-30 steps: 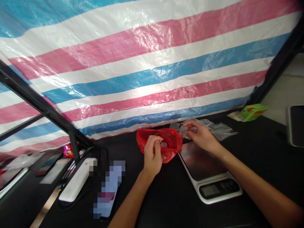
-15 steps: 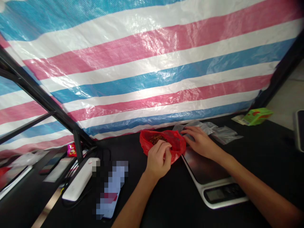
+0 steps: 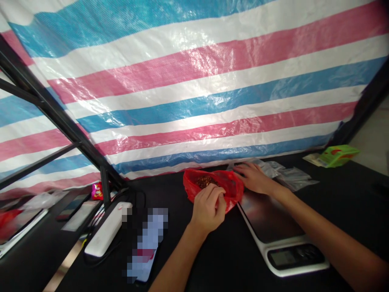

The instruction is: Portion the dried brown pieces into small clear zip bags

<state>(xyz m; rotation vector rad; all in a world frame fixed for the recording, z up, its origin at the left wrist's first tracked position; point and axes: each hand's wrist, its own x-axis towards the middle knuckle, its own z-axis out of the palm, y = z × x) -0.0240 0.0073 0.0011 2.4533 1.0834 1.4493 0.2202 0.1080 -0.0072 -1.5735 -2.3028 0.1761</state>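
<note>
A red plastic bag (image 3: 232,184) rests on the black table with its mouth gaping upward. Small brown, granular pieces (image 3: 206,180) lie inside, partly covered by my fingers. My left hand (image 3: 209,207) is closed at the bag's front rim, fingers bent toward the thumb; whether any brown pieces are in the pinch is hidden. My right hand (image 3: 255,178) reaches over the kitchen scale (image 3: 270,217), its fingertips at the bag's right edge, gripping the plastic there. The scale has a dark plate and a small display; part of the bag touches its left edge.
Clear plastic bags (image 3: 293,178) lie behind the scale, with a green packet (image 3: 338,156) farther right. On the left are a white power strip (image 3: 107,229) with black cables, a pixelated phone (image 3: 147,251) and a pink wrapper (image 3: 97,190). A striped tarp (image 3: 212,85) walls the back; a black frame (image 3: 60,117) stands left.
The whole view has shifted slightly, so everything appears a little farther right. Both hands keep nearly the same places at the red bag.
</note>
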